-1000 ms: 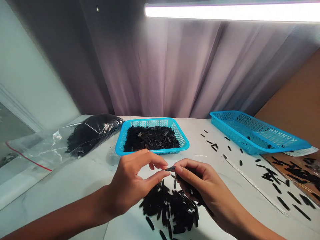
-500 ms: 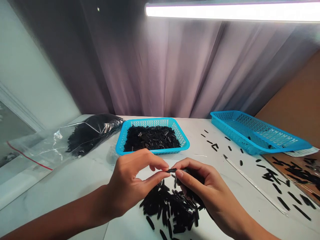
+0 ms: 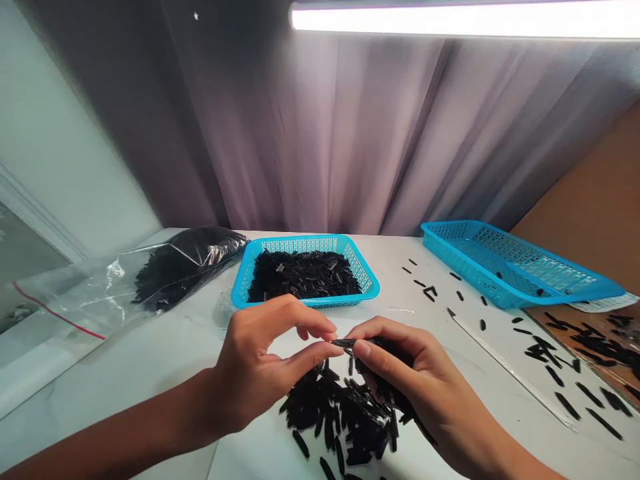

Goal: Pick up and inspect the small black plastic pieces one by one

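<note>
My left hand [image 3: 265, 363] and my right hand [image 3: 405, 377] meet over a heap of small black plastic strips [image 3: 340, 417] on the white table. Both pinch the same single black strip [image 3: 344, 343], thumb and forefinger at each end. My right hand also cups a bunch of black strips [image 3: 387, 387] in its palm. Behind the hands stands a blue basket [image 3: 305, 272] filled with the same black strips.
A clear zip bag of black pieces [image 3: 150, 277] lies at the left. A second blue basket [image 3: 515, 267], almost bare, sits at the right with loose strips [image 3: 550, 367] scattered before it. A brown cardboard sheet [image 3: 595, 207] leans at far right. A grey curtain hangs behind.
Hardly anything has moved. My two hands have drawn slightly closer on the single strip, and my right hand has shifted a little forward.
</note>
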Demonstrator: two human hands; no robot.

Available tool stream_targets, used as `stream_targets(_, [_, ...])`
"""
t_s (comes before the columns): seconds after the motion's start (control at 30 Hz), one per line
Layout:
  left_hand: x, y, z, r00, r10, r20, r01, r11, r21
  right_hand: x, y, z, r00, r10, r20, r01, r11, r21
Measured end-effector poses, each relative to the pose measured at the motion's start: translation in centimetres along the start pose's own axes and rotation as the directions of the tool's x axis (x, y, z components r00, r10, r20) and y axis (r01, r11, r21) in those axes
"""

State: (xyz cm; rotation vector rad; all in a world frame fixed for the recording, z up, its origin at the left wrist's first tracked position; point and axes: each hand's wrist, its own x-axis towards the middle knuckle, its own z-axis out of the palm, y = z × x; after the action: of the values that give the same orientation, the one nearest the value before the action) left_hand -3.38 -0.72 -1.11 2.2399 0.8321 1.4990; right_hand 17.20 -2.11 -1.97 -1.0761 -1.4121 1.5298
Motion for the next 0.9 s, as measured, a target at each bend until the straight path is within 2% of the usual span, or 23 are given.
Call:
stream_targets(0.27, [-0.1, -0.2, 0.0, 0.999, 0.040, 0.008, -0.040, 0.999, -0.017, -0.2, -0.7, 0.3, 0.987, 0.151, 0.048, -0.158, 0.963, 0.217])
stream_targets(0.4, [-0.2, -0.3, 0.0, 0.998, 0.062, 0.020, -0.062, 0.998, -0.002, -0.1, -0.7, 0.4, 0.981, 0.188, 0.056, -0.196, 0.942, 0.274])
stream_targets(0.47, [0.1, -1.1, -0.2, 0.995, 0.096, 0.011, -0.096, 0.993, 0.066, -0.1, -0.5, 0.4, 0.977, 0.207, 0.046, -0.212, 0.934, 0.288])
stream_targets(0.57, [0.8, -3.6, -0.8, 0.993, 0.110, -0.044, -0.091, 0.946, 0.311, 0.3, -0.1, 0.4, 0.967, 0.254, 0.017, -0.245, 0.911, 0.332])
stream_targets(0.67, [1.2, -5.5, -1.4, 0.992, -0.128, 0.012, 0.107, 0.873, 0.477, 0.7, 0.3, 0.4, 0.958, 0.286, -0.001, -0.266, 0.890, 0.371])
stream_targets(0.73, [1.1, -5.3, -1.3, 0.982, -0.170, 0.083, 0.117, 0.891, 0.438, 0.9, 0.5, 0.4, 0.957, 0.291, -0.010, -0.267, 0.890, 0.371])
stream_targets(0.83, [0.3, -3.1, -0.3, 0.970, -0.029, 0.240, -0.023, 0.977, 0.211, 0.9, 0.7, 0.6, 0.961, 0.276, -0.013, -0.254, 0.904, 0.344])
stream_targets(0.9, [-0.4, -1.5, 0.5, 0.961, 0.041, 0.275, -0.075, 0.990, 0.116, 0.8, 0.8, 0.8, 0.965, 0.261, -0.007, -0.244, 0.912, 0.329])
